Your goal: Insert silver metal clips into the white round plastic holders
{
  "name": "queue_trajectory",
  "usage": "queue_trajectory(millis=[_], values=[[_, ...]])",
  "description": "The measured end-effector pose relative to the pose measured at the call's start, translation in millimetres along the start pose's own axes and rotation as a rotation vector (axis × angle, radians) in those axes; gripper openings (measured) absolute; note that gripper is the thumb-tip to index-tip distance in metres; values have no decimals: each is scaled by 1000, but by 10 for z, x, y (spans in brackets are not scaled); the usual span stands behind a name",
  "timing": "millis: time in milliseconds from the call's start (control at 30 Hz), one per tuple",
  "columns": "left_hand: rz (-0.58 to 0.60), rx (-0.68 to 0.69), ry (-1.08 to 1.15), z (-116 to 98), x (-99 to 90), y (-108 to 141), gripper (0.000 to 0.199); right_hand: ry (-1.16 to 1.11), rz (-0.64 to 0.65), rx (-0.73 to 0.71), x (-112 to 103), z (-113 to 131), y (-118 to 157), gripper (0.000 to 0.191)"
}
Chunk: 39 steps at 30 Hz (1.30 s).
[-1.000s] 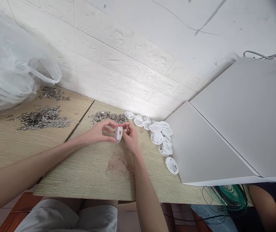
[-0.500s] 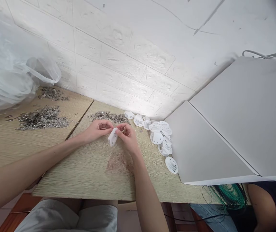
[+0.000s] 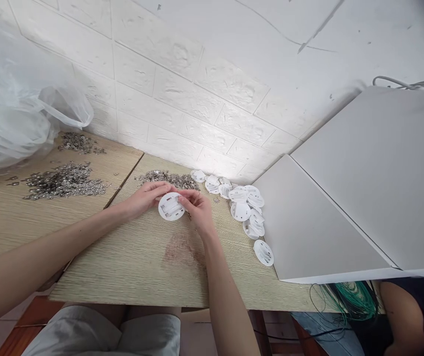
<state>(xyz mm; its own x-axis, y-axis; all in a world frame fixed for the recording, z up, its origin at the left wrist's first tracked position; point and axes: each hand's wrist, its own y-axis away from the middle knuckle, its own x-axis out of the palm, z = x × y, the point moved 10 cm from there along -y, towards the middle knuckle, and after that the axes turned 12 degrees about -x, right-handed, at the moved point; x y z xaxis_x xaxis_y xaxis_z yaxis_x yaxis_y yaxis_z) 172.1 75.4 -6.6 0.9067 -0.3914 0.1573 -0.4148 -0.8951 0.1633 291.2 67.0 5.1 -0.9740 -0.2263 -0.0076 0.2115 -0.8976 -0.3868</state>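
Between my hands, above the wooden table, is a round white plastic battery holder [image 3: 171,207] with slots and small metal contacts, its slotted face turned up toward me. My right hand [image 3: 197,207] pinches its right edge, the thumb lying on the face. My left hand [image 3: 148,199] is closed at the upper left rim, with its fingertips partly hidden behind the disc. Just behind the hands lies a heap of small metal contacts [image 3: 167,178].
More white round holders [image 3: 240,211] are piled along the grey box [image 3: 330,227] on the right. Two heaps of metal pieces [image 3: 65,182] lie at left, beside a clear plastic bag [image 3: 12,118]. A green wire bundle [image 3: 355,299] and another person's arm [image 3: 402,316] are at lower right.
The white holder has turned from edge-on to face-up toward me, its round slotted side now showing. Both hands stay in nearly the same place, still at its edges.
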Motion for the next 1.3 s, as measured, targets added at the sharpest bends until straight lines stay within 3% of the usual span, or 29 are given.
queue_trajectory(millis=[233, 533, 733, 800, 967, 1033, 1167, 1300], values=[[-81, 99, -367, -118, 44, 91, 25, 130, -101, -46, -64, 34, 7, 27], [-163, 285, -660, -163, 38, 120, 12, 211, -39, -105, 39, 129, 16, 17], [-214, 405, -973, -326, 158, 226, 13, 279, -13, -127, 45, 151, 16, 20], [-161, 349, -1003, -319, 167, 217, 10, 298, -32, -121, 6, 156, 10, 21], [253, 6, -861, -43, 230, 208, 6, 336, -129, -81, -158, 148, -2, 25], [351, -90, -843, 30, 244, 257, 6, 351, -156, -67, -199, 144, -1, 25], [414, -241, -902, 141, 238, 328, 5, 388, -146, -47, -188, 138, 4, 24], [423, -272, -959, 178, 246, 333, 4, 379, -126, -53, -151, 126, 5, 23]])
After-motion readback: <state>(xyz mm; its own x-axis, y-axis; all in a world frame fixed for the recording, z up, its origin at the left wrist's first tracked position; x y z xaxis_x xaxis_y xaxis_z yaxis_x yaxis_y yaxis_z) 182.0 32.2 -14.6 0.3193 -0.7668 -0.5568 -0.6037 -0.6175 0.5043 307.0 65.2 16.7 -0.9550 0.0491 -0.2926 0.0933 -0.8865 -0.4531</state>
